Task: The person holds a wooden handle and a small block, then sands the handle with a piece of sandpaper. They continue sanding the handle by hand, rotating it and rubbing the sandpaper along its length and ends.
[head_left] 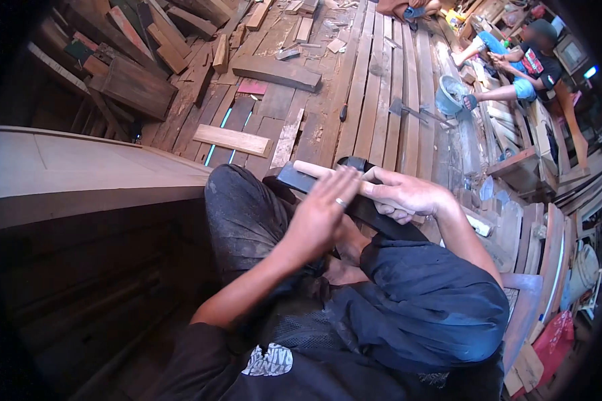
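A pale, rounded wooden rod lies slantwise across my lap, over a dark flat block. My right hand is closed around the rod's right part, with the thumb and forefinger along it and the other fingers curled under. Across the middle of the rod lies my left hand, slightly blurred, its fingers stretched out flat on top. A ring shows on one finger. Whether anything thin sits under the left palm is hidden. Both hands are above my bent legs in dark trousers.
Wood offcuts are piled at the upper left. A loose board and a thick plank lie on the slatted floor. A hammer-like tool rests near a grey bucket. Another person sits upper right.
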Demonstrator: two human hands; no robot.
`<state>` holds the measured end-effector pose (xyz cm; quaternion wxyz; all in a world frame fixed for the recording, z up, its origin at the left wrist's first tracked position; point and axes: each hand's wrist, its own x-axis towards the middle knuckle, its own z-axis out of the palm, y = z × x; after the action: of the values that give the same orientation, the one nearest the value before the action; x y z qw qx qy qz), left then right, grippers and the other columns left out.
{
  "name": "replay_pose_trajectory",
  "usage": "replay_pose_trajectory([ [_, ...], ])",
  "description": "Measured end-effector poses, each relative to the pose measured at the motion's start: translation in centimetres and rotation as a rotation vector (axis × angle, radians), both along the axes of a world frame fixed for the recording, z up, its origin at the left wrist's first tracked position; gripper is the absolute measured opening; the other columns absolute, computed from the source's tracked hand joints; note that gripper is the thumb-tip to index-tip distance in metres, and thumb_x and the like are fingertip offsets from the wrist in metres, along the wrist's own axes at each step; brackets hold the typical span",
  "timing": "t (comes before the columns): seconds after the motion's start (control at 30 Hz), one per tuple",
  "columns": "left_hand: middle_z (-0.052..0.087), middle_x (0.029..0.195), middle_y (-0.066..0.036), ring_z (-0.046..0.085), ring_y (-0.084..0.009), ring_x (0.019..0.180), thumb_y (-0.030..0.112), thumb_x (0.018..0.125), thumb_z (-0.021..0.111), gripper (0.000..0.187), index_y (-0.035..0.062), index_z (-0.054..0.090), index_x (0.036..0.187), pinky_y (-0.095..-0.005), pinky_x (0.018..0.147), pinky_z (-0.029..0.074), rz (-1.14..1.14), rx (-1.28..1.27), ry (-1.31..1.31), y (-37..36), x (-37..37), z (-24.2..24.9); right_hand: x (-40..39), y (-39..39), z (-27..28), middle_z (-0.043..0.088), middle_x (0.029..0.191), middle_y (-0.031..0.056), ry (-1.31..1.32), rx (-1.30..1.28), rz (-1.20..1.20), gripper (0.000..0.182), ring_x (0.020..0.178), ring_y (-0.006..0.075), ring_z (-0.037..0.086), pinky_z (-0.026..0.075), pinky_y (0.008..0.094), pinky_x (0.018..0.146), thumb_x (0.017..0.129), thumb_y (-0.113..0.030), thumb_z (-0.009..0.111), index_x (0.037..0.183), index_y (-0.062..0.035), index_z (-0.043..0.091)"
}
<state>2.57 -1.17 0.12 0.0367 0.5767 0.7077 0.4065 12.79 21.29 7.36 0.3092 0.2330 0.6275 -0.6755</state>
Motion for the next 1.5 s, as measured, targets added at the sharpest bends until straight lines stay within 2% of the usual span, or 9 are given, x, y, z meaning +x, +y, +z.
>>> replay_pose_trajectory([
  [0.27, 0.055, 0.158, -0.022, 0.046, -0.0371, 0.152, -0.011, 0.085, 0.051, 0.071, 0.0014, 0.053, 0.155, -0.0547, 0.13, 0.026, 0.228, -0.067, 0.084, -1.8, -4.6, -2.4, 0.1, 0.1, -0.3, 0.055, 0.074, 0.0003, 0.003, 0.004, -0.045, 0.034, 0.049, 0.0064, 0.045, 0.037, 0.0248, 0.043, 0.114, -0.042, 0.052, 0.126, -0.0098, 0.054],
  [0.47, 0.052, 0.161, -0.022, 0.043, -0.0371, 0.154, -0.006, 0.083, 0.053, 0.074, 0.002, 0.052, 0.156, -0.0551, 0.131, 0.024, -0.001, -0.05, 0.056, -0.9, 0.6, -0.3, 0.2, 0.3, -0.5, 0.053, 0.075, -0.0002, -0.003, -0.028, -0.061, 0.031, 0.048, 0.0059, 0.045, 0.036, 0.0241, 0.042, 0.115, -0.041, 0.051, 0.121, -0.0111, 0.055],
  [0.6, 0.053, 0.16, -0.02, 0.046, -0.0358, 0.153, -0.006, 0.085, 0.051, 0.071, 0.0025, 0.053, 0.155, -0.0572, 0.131, 0.024, 0.23, -0.115, 0.12, -1.4, -4.3, -1.7, 0.1, 0.2, 0.1, 0.05, 0.071, -0.0038, -0.037, -0.036, -0.081, 0.029, 0.051, 0.0051, 0.045, 0.036, 0.0245, 0.043, 0.116, -0.039, 0.05, 0.115, -0.0112, 0.055],
  [0.8, 0.051, 0.162, -0.021, 0.044, -0.0347, 0.154, -0.004, 0.081, 0.056, 0.077, 0.0027, 0.05, 0.158, -0.057, 0.13, 0.026, 0.001, -0.028, 0.036, 0.0, 0.6, -0.3, 0.3, 0.3, -0.5, 0.051, 0.072, -0.0018, 0.009, 0.025, -0.045, 0.03, 0.046, 0.0057, 0.042, 0.035, 0.0246, 0.04, 0.116, -0.04, 0.051, 0.123, -0.0109, 0.055],
  [0.9, 0.055, 0.158, -0.021, 0.047, -0.0348, 0.152, -0.004, 0.083, 0.054, 0.071, 0.0034, 0.055, 0.154, -0.0576, 0.13, 0.025, 0.048, -0.059, 0.054, -0.4, 0.0, 0.0, 0.0, -0.2, 0.6, 0.048, 0.072, -0.0035, 0.01, 0.071, -0.026, 0.031, 0.05, 0.0056, 0.043, 0.036, 0.0255, 0.044, 0.115, -0.04, 0.052, 0.113, -0.0092, 0.055],
  [1.0, 0.06, 0.153, -0.02, 0.051, -0.0364, 0.149, -0.007, 0.086, 0.052, 0.065, 0.0012, 0.058, 0.149, -0.0582, 0.129, 0.028, 0.246, -0.121, 0.149, -1.3, -4.1, -0.2, 0.0, -0.3, 0.9, 0.049, 0.073, -0.0033, 0.013, 0.09, -0.003, 0.032, 0.05, 0.0059, 0.043, 0.036, 0.0255, 0.044, 0.114, -0.04, 0.054, 0.113, -0.0082, 0.055],
  [1.27, 0.059, 0.154, -0.019, 0.05, -0.0324, 0.15, -0.004, 0.08, 0.059, 0.071, 0.0017, 0.057, 0.151, -0.0534, 0.13, 0.029, 0.02, -0.077, 0.049, -0.1, -0.3, 0.8, 0.1, -0.1, 0.3, 0.049, 0.074, -0.004, -0.001, 0.117, 0.058, 0.035, 0.051, 0.0058, 0.043, 0.035, 0.0238, 0.046, 0.113, -0.043, 0.056, 0.126, -0.0099, 0.054],
  [1.4, 0.06, 0.153, -0.019, 0.052, -0.0319, 0.148, -0.007, 0.082, 0.06, 0.068, 0.0034, 0.06, 0.149, -0.0561, 0.129, 0.029, 0.16, -0.205, 0.129, -2.3, -4.6, 0.7, -0.3, -0.2, 0.8, 0.048, 0.075, -0.0041, -0.005, 0.121, 0.081, 0.032, 0.055, 0.0059, 0.042, 0.034, 0.0247, 0.049, 0.113, -0.04, 0.058, 0.127, -0.0116, 0.053],
  [1.5, 0.06, 0.153, -0.021, 0.052, -0.0333, 0.148, -0.006, 0.081, 0.061, 0.067, 0.0011, 0.06, 0.148, -0.0561, 0.129, 0.029, 0.086, -0.206, 0.081, -1.8, -4.0, 1.6, -0.5, -0.4, 0.6, 0.048, 0.076, -0.0046, 0.04, 0.158, 0.099, 0.031, 0.057, 0.0053, 0.043, 0.036, 0.0247, 0.05, 0.112, -0.039, 0.06, 0.126, -0.0117, 0.054],
])
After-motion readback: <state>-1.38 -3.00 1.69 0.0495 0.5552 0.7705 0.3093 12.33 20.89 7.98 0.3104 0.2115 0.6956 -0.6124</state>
